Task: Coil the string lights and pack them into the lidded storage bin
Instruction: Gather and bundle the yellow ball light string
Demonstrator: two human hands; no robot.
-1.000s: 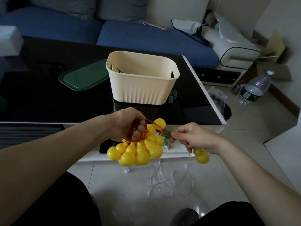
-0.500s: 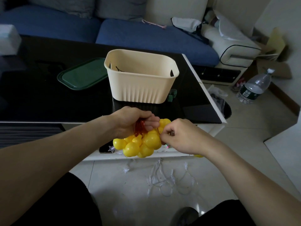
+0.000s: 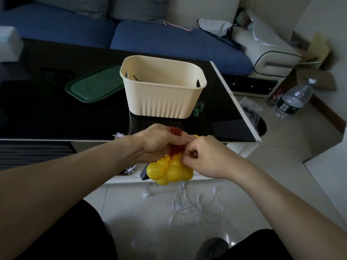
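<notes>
Your left hand [image 3: 159, 143] is raised in front of you, fingers curled in a firm grip round the bundle of red-orange wire [image 3: 174, 145] from which the cluster of glossy yellow plastic ball lights [image 3: 170, 170] hangs, just below that grip. Your right hand [image 3: 208, 156] is pressed against the left from the right side, knuckles up, fingers curled tight; its grip seems to pinch the wire at the top of the cluster, though the fingertips are partly hidden.

A second ago your right hand was apart from the left, holding a stray pair of yellow balls off to the right; now it has closed in and those balls have joined the cluster or sit hidden under your hand.

Beyond both hands, on the glossy black desk [image 3: 56, 117], stands the open cream ribbed plastic bin [image 3: 161, 98]. Its dark green rectangular lid [image 3: 93, 86] lies flat to the left of it. Below your hands, a loose tangle of thin white wire [image 3: 195, 205] lies on the pale tiled floor [image 3: 281, 162].
</notes>
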